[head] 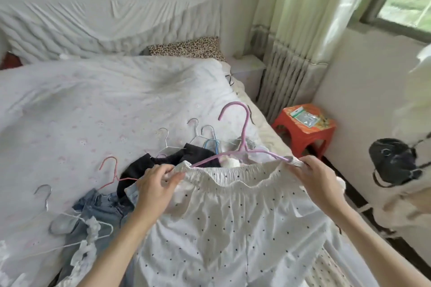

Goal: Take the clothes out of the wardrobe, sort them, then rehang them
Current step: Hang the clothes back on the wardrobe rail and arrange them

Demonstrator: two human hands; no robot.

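A white garment with small black dots [233, 221] lies spread over the bed in front of me, its elastic waistband stretched across a lilac hanger [242, 144]. My left hand [156, 182] pinches the left end of the waistband. My right hand [317, 177] grips the right end together with the hanger's tip. Behind the waistband lie a black garment [168, 161] and several more hangers, pink [112, 170], white [165, 140] and blue [211, 140]. Blue jeans [98, 212] and a white ruffled piece [86, 247] on a hanger lie to the left.
The bed [93, 105] has a pale floral cover, with a leopard-print pillow [186, 48] at the head. An orange plastic stool [305, 128] with packets on it stands by the radiator. A black bag [394, 161] hangs at the right beside pale cloth.
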